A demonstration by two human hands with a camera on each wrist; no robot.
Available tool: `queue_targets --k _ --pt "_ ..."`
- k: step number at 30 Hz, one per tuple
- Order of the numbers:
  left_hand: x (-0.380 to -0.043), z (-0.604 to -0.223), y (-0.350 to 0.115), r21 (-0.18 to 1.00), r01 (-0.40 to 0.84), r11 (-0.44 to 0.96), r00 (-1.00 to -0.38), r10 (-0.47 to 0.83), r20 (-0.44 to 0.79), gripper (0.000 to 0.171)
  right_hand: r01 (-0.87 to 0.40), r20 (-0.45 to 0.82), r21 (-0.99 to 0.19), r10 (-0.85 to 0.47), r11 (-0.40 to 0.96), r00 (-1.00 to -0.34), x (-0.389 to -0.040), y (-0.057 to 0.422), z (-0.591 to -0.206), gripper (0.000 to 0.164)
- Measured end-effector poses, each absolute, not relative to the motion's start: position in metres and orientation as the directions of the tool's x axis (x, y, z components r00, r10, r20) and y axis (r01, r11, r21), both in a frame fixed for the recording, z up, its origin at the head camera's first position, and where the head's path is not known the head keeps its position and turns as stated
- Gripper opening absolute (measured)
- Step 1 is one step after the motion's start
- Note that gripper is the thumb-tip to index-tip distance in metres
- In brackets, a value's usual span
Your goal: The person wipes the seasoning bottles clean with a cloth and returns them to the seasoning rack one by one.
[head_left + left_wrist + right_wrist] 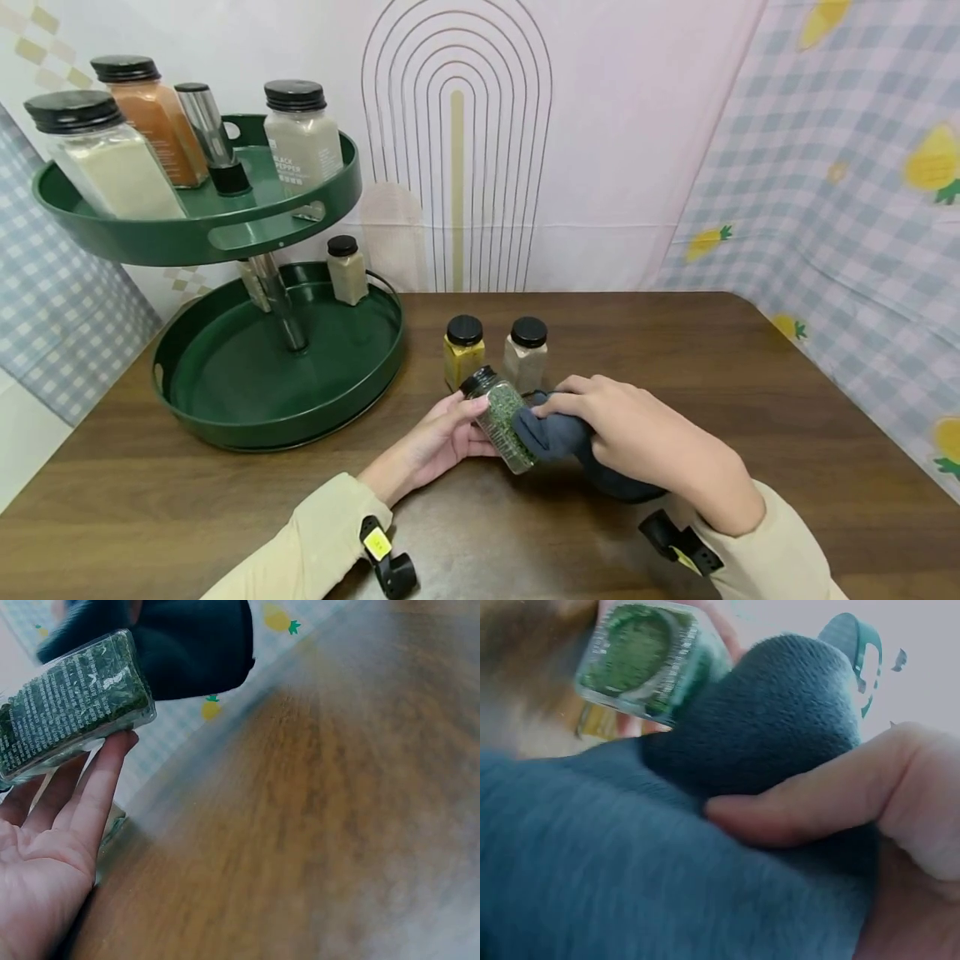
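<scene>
My left hand (450,442) holds a clear spice jar (504,421) of green dried herbs between thumb and fingers. The jar is tilted, its black lid toward the upper left and its base toward the lower right. In the left wrist view, white print covers one side of the herb jar (71,705), and my fingers support it from below. My right hand (637,425) grips a dark blue-grey cloth (555,433), which lies against the jar's side. The right wrist view shows my thumb pressing into the bunched cloth (772,712), with the jar's square base just beyond.
Behind my hands stand a yellow spice jar (463,354) and a pale one (527,354), both black-lidded. On the left, a two-tier green rack (277,425) carries large jars and a metal-and-black cylinder (213,137) above, and small jars (347,271) below. A patterned wall cloth hangs behind.
</scene>
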State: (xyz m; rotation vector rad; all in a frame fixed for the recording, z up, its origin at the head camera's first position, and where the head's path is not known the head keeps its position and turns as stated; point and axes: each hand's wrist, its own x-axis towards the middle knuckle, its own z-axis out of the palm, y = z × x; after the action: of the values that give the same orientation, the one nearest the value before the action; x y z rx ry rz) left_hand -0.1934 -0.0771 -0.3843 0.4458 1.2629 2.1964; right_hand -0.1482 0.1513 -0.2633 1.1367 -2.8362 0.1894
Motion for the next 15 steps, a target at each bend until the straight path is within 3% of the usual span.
queue_targets --k 9,12,15 --pt "-0.193 -0.386 -0.078 0.848 -0.297 -0.440 -0.790 0.612 0.041 0.058 -0.579 -0.152 -0.131 -0.594 0.804 -0.790 -0.146 0.164 -0.258 0.050" --pt "-0.194 -0.386 -0.078 0.839 -0.303 -0.452 -0.788 0.614 0.046 0.055 -0.567 -0.085 -0.079 -0.572 0.820 -0.816 -0.144 0.167 -0.254 0.048" --pt "-0.194 -0.387 -0.077 0.846 -0.300 -0.441 -0.781 0.622 0.047 0.055 -0.581 0.113 -0.017 -0.576 0.814 -0.810 -0.143 0.163 -0.252 0.052"
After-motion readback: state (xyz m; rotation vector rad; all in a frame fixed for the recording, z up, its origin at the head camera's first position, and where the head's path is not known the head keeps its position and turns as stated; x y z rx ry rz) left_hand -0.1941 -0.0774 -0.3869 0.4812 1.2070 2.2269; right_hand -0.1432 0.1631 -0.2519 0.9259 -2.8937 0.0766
